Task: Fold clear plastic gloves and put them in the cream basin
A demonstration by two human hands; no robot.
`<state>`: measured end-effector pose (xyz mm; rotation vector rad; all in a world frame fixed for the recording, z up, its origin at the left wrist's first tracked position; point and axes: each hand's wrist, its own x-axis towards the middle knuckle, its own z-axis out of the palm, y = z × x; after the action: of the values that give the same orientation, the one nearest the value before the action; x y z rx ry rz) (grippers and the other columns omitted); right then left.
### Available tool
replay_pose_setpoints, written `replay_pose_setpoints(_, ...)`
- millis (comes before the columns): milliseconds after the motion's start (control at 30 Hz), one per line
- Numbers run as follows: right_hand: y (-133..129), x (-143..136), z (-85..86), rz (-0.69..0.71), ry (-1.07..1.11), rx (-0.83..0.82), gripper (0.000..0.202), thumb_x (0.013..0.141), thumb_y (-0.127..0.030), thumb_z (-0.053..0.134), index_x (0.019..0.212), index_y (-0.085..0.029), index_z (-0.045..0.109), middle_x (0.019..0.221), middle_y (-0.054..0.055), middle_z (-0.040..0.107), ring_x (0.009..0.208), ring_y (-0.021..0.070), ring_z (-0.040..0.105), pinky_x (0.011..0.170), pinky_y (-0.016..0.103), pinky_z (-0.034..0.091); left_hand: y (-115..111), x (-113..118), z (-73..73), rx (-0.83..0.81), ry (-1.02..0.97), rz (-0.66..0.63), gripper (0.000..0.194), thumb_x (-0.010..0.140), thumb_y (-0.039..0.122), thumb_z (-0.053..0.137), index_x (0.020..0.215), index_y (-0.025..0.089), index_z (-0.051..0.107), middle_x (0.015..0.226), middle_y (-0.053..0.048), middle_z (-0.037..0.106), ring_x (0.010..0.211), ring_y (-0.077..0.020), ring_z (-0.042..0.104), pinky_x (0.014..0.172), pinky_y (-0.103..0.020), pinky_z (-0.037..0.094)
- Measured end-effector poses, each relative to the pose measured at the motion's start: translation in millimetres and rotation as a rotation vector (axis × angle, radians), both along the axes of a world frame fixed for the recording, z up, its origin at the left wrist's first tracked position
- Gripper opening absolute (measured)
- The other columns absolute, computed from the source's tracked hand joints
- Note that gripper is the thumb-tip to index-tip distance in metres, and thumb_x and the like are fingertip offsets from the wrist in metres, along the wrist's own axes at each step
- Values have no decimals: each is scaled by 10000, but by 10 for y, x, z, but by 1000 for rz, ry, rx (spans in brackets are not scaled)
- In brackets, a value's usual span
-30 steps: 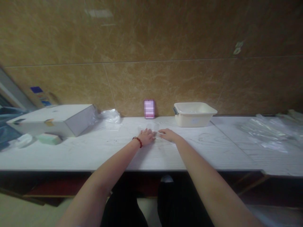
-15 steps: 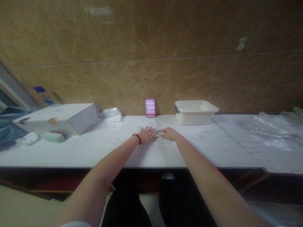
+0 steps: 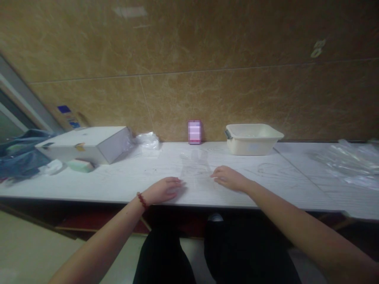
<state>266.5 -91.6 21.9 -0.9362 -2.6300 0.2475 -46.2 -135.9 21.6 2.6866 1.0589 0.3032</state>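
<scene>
Leftmost, a heap of bluish, dark plastic [image 3: 20,157] lies at the end of the white wood-grain worktop [image 3: 118,185]. Just right of it sit a small white crumpled item [image 3: 52,167] and a pale green and white block [image 3: 80,165], the latter in front of a closed white box [image 3: 102,146]. On the tiled wall [image 3: 183,94] above the box is a label [image 3: 69,116] with blue patches. Against the box's right end, near the wall, lies a crumpled clear plastic bundle [image 3: 148,140].

Next, the left hand [image 3: 164,190], with a red bead bracelet [image 3: 141,200] at the wrist, is low over the front part of the worktop. Its fingers are loosely extended, thumb apart from them; no object shows in its grasp. Fingertips are just beside the left edge of a clear plastic piece [image 3: 195,170], which lies flat between the two hands; its outline is faint. Behind it, a phone-like device [image 3: 194,132] with a pixelated screen stands upright near the wall.

Right hand [image 3: 227,178]: fingers half curled, tips at the clear piece's right edge; whether they grip it cannot be told. Behind and to the right stands a cream tub [image 3: 253,145], grey handle at its left end. Far right, clear plastic bags [image 3: 352,163] lie in a loose pile.
</scene>
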Motion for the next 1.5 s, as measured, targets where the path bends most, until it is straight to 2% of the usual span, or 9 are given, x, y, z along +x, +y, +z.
replay_pose_setpoints(167, -333, -76, -20, 55, -19, -34, 304, 786, -350, 399, 985, -211, 580, 980, 53, 556, 910, 150, 481, 827, 281, 350, 24, 81, -97, -44, -38, 10, 298, 775, 264, 417, 1055, 231, 511, 1137, -38, 491, 1019, -136, 445, 900, -290, 334)
replay_pose_setpoints(367, -316, -82, -192, -5, -34, 19, 299, 809, -317, 358, 943, -195, 597, 956, 52, 570, 897, 147, 487, 825, 280, 361, 64, 173, -187, 20, -44, 34, 216, 803, 247, 365, 817, 179, 570, 1032, -48, 536, 963, -135, 467, 874, -274, 354)
replay_pose_setpoints(533, -282, -109, -293, -41, -24, 65, 301, 823, -280, 324, 876, -187, 606, 889, 62, 584, 864, 155, 492, 804, 307, 370, 47, 236, -172, 30, -65, 103, 198, 802, 241, 360, 875, 176, 532, 947, -51, 564, 889, -147, 497, 820, -288, 382)
replay_pose_setpoints(700, -323, -121, -256, -64, 47, 53, 257, 813, -258, 338, 855, -186, 581, 848, 58, 577, 859, 150, 493, 798, 308, 375, 41, 264, -134, 30, -154, 181, 213, 820, 249, 318, 943, 185, 481, 968, -44, 564, 907, -147, 501, 822, -296, 374)
replay_pose_setpoints(767, -319, -99, -228, -65, 89, 19, 229, 796, -288, 375, 898, -194, 558, 919, 62, 566, 930, 156, 475, 832, 317, 360, 61, 271, -134, 10, -197, 203, 212, 828, 263, 301, 947, 189, 460, 980, -40, 567, 918, -145, 504, 819, -291, 374)
replay_pose_setpoints(900, -218, -29, -173, -55, 74, -70, 508, 702, -444, 490, 1133, -180, 435, 1219, 86, 402, 1168, 196, 278, 948, 352, 254, 129, 286, -131, -58, -242, 232, 197, 834, 295, 277, 910, 188, 424, 940, -34, 583, 857, -148, 535, 744, -269, 400)
replay_pose_setpoints(1067, 5, -38, -108, 13, -41, -158, 751, 665, -500, 502, 1285, -185, 219, 1331, 65, 227, 1232, 190, 116, 997, 357, 144, 209, 308, -82, -41, -259, 274, 182, 831, 326, 279, 855, 190, 398, 812, -22, 574, 729, -143, 539, 671, -259, 399)
replay_pose_setpoints(1300, 286, -204, -88, 199, -130, -98, 612, 737, -406, 454, 1278, -225, 230, 1338, 35, 213, 1232, 161, 117, 1004, 360, 61, 284, 298, -45, -71, -328, 258, 206, 835, 352, 275, 832, 182, 391, 828, -30, 565, 736, -135, 532, 682, -260, 399)
replay_pose_setpoints(1500, 457, -248, -160, 319, -106, -87, 421, 804, -294, 373, 1224, -268, 343, 1315, 0, 272, 1224, 137, 148, 997, 352, 118, 321, 241, -78, -104, -333, 204, 174, 832, 325, 302, 866, 179, 390, 904, -58, 583, 800, -146, 545, 720, -285, 404)
